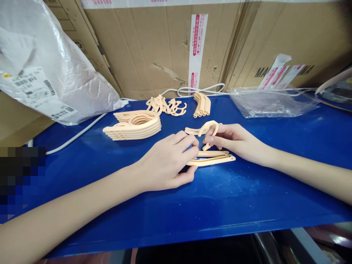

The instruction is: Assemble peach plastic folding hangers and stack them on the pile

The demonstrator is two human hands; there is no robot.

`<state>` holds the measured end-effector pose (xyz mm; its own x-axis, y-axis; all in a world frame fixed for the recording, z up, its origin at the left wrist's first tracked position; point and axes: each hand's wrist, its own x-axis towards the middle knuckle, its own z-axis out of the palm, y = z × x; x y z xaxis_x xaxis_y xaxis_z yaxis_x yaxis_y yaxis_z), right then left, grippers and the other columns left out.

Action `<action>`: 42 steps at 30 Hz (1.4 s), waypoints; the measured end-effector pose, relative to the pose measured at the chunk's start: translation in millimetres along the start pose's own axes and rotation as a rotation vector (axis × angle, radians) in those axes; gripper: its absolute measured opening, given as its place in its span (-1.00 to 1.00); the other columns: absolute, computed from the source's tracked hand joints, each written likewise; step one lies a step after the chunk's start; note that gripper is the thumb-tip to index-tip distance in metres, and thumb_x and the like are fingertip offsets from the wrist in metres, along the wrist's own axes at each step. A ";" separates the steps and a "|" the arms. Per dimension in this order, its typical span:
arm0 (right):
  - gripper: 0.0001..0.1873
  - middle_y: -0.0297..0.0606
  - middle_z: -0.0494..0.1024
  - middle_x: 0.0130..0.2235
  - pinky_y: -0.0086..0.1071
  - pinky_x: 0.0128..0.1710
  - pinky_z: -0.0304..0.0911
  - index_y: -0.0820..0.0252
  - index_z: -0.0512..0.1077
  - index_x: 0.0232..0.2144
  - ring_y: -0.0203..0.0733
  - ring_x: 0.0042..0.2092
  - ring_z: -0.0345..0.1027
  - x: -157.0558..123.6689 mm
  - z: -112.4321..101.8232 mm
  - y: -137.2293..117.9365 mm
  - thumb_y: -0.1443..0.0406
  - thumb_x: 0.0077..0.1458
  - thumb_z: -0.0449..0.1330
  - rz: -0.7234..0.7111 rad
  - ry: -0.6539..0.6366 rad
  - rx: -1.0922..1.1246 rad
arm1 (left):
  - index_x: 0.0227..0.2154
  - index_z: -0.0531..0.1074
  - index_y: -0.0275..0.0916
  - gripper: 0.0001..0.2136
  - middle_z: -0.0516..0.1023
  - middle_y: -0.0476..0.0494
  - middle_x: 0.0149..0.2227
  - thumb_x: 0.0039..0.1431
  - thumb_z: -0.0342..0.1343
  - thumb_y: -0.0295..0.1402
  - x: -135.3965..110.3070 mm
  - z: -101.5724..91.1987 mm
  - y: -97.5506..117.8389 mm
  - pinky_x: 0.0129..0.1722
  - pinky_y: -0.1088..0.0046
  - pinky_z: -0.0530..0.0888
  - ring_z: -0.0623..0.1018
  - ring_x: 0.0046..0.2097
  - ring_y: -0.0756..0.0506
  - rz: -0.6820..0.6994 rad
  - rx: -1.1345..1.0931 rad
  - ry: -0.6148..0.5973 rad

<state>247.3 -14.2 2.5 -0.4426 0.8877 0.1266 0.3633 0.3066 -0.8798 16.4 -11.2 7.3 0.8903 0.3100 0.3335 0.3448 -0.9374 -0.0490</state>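
My left hand [172, 157] is closed around the near end of a cream plastic hanger arm [217, 160], which lies low over the table in front of me. My right hand [233, 138] pinches a cream hanger hook [212, 125] between thumb and fingers, its curve upward, just above the arm pieces. Behind the hook another cream piece [191, 131] lies partly hidden by my fingers. Where the hook and the arm meet, if they touch, I cannot tell. Further left rests a stack of cream hanger pieces [133, 130].
Behind these are a pile of loose hooks [165, 105] and a bundle of curved arm pieces [202, 104] on the blue table [220, 205]. A white parcel bag [55, 62], cardboard boxes [154, 44], a white cable [79, 135] and a clear plastic bag [272, 104] border the area.
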 end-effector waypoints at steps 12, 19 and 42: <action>-0.74 -0.34 0.48 -0.38 -0.43 -0.44 0.13 0.21 0.52 -0.38 -0.35 -0.42 0.23 2.0 -2.9 0.6 0.12 0.13 0.23 0.031 -0.025 0.099 | -0.27 0.45 -0.26 -0.93 0.59 -0.02 -0.32 0.27 0.14 -0.38 -1.5 -0.5 -0.9 -0.29 0.47 0.37 0.46 -0.33 0.02 -0.041 -0.294 0.268; -0.74 -0.33 0.47 -0.40 -0.43 -0.45 0.11 0.23 0.50 -0.36 -0.35 -0.42 0.22 3.2 -4.0 -0.2 0.13 0.12 0.23 0.065 -0.027 0.116 | -0.23 0.41 -0.25 -0.82 0.57 0.02 -0.32 0.13 0.27 -0.44 -2.0 -1.3 2.2 -0.36 0.56 0.42 0.43 -0.40 0.07 -0.131 -0.363 0.442; -0.75 -0.33 0.53 -0.41 -0.43 -0.45 0.19 0.19 0.51 -0.38 -0.36 -0.46 0.24 0.4 -0.1 -6.8 0.12 0.13 0.23 0.062 0.034 0.132 | -0.10 0.42 -0.27 -0.78 0.63 -0.08 -0.11 0.39 -0.13 -0.50 -5.2 -6.0 10.2 -0.19 0.50 0.56 0.57 0.00 -0.01 0.367 -0.017 0.582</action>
<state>244.8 -15.9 8.6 -0.3942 0.9152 0.0839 0.2771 0.2055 -0.9386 13.4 -23.3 10.7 0.6421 -0.1597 0.7498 0.0422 -0.9692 -0.2425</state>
